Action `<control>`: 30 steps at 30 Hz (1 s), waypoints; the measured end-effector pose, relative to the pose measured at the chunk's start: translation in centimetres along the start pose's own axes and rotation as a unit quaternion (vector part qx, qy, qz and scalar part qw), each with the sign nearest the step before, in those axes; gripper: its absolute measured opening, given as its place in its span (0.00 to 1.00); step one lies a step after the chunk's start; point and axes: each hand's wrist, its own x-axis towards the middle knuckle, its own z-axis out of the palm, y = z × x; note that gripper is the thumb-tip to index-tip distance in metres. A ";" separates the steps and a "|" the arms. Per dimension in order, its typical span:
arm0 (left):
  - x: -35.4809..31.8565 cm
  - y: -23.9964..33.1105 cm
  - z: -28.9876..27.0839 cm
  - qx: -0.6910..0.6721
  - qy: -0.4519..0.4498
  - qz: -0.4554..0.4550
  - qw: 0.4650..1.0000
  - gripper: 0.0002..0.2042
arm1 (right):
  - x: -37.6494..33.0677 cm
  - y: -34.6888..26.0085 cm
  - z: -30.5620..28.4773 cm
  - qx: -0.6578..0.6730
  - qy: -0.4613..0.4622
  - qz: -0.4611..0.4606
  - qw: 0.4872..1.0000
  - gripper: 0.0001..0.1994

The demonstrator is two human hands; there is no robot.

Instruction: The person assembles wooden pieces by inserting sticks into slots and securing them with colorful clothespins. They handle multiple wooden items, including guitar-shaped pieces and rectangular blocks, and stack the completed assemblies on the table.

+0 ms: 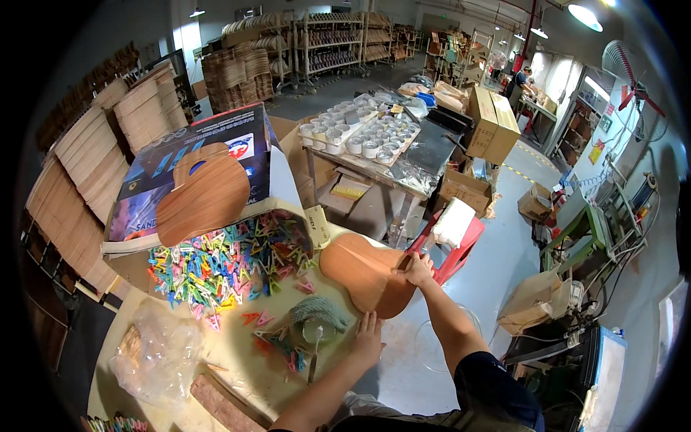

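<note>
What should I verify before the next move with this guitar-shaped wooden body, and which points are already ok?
1. Right hand holds the guitar-shaped wooden body at its right edge: ok.
2. Left hand steadies its near edge: ok, fingertips appear to touch it.
3. Clip pile near at hand: ok, it lies left of the body.
4. Tabletop free of loose clips: not ok, several lie scattered near the greenish coil.
5. Body fully supported from below: cannot tell, its underside is hidden.
</note>
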 end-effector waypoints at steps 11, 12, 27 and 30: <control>-5.6 0.6 -5.9 -0.243 0.207 0.002 0.948 0.35 | -7.2 0.1 -7.6 0.552 0.218 -0.141 0.793 0.05; -7.5 0.9 -7.1 -0.292 0.255 -0.022 0.922 0.35 | -9.8 -1.0 -8.4 0.621 0.196 -0.127 0.748 0.07; -43.7 -0.6 -3.1 -0.554 0.585 -0.415 0.422 0.13 | -32.6 -15.3 10.1 -0.041 -0.160 -0.632 0.757 0.08; -45.3 -1.9 -0.8 -0.538 0.569 -0.447 0.432 0.14 | -31.1 -19.6 12.9 -0.296 -0.020 -0.588 0.752 0.09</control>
